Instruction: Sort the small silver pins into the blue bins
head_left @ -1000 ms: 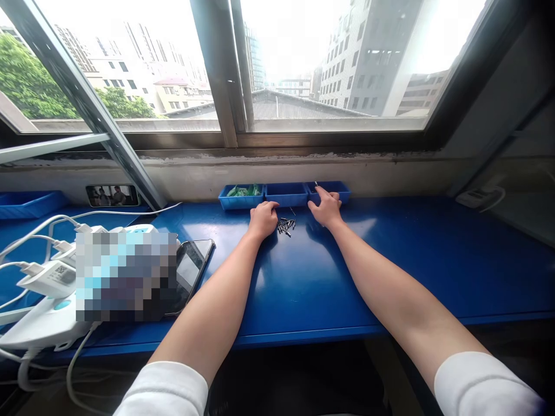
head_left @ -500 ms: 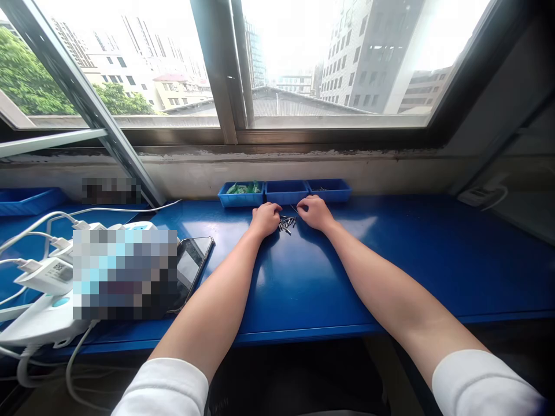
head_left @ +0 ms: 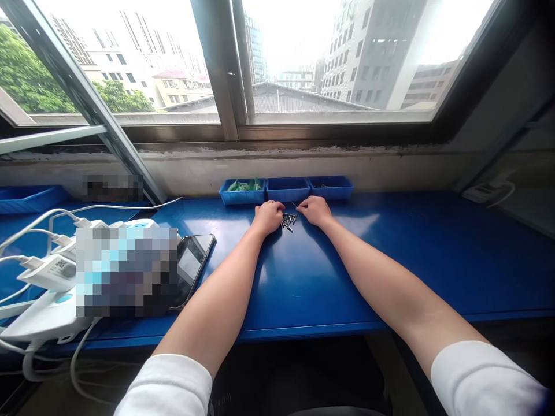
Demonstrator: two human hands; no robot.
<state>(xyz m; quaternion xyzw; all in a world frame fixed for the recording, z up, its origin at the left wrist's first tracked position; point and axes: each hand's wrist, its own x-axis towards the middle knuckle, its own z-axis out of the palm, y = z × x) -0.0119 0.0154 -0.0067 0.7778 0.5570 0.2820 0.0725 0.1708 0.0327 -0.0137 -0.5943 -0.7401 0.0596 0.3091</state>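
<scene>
A small heap of several thin dark metal pins (head_left: 288,221) lies on the blue worktop (head_left: 390,260) between my two hands. My left hand (head_left: 269,216) rests curled just left of the heap, fingers closed. My right hand (head_left: 315,210) sits just right of it, fingertips pinched together near a pin at the heap's top; what they hold is too small to name. Behind them stand three joined blue trays: the left tray (head_left: 241,192) holds green pieces, the middle tray (head_left: 287,189) looks bare, the right tray (head_left: 331,187) holds a few pins.
A phone (head_left: 193,264) lies face up at the left, beside white chargers and cables (head_left: 43,271). Another blue tray (head_left: 26,197) sits at the far left. A window sill and frame (head_left: 225,86) run along the back. A white device (head_left: 485,192) lies far right.
My right hand has come back from the right tray to the heap of pins and closed its fingertips there. My left hand has stayed by the heap.
</scene>
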